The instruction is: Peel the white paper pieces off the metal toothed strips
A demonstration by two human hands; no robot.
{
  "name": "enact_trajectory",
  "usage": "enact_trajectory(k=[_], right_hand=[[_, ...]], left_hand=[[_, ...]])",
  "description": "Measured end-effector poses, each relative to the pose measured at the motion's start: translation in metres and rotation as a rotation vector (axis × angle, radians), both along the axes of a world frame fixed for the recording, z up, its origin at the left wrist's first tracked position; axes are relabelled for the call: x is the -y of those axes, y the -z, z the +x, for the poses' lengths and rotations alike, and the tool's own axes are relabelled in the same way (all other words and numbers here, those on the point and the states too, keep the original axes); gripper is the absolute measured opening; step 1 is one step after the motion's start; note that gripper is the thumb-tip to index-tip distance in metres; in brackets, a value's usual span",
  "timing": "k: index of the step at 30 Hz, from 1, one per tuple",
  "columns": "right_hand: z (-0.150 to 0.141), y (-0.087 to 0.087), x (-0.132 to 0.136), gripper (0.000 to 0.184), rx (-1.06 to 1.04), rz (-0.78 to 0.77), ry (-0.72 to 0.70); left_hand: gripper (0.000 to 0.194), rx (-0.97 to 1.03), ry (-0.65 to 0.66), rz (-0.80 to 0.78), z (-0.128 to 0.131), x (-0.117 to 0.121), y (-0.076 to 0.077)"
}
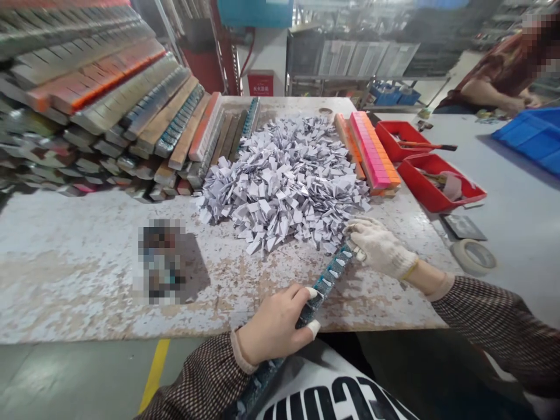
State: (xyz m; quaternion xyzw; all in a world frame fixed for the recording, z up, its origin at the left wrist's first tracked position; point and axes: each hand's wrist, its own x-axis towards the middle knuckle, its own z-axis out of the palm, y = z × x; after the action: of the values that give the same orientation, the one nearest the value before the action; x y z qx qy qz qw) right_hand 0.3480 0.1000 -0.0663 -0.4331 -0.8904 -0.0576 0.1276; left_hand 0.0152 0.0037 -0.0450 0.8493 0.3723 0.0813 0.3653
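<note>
My left hand, bare with white wraps on the thumb and a fingertip, grips a long dark speckled bar. Small white pieces stick out along the bar's teal-marked side. Its near end runs down past my left wrist over my lap, and its far end rests toward the pile. My right hand, in a white knitted glove, is closed at the bar's far end; whatever its fingertips hold is hidden. Just beyond lies a large heap of small white flat pieces.
Stacked bars fill the back left. Pink and orange bars lie right of the heap, beside red bins and a tape roll. A blurred object stands left. Another person's arm and a blue crate are at right.
</note>
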Motion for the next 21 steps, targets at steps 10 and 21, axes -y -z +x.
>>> enact_trajectory(k=[10, 21], right_hand=[[-0.003, 0.021, 0.015, 0.025, -0.179, 0.145, 0.128], [-0.009, 0.024, 0.014, 0.024, -0.231, 0.145, 0.140]], left_hand=[[0.045, 0.099, -0.059, -0.042, 0.000, 0.000, 0.003], [0.046, 0.081, -0.014, -0.025, -0.002, -0.011, -0.004]])
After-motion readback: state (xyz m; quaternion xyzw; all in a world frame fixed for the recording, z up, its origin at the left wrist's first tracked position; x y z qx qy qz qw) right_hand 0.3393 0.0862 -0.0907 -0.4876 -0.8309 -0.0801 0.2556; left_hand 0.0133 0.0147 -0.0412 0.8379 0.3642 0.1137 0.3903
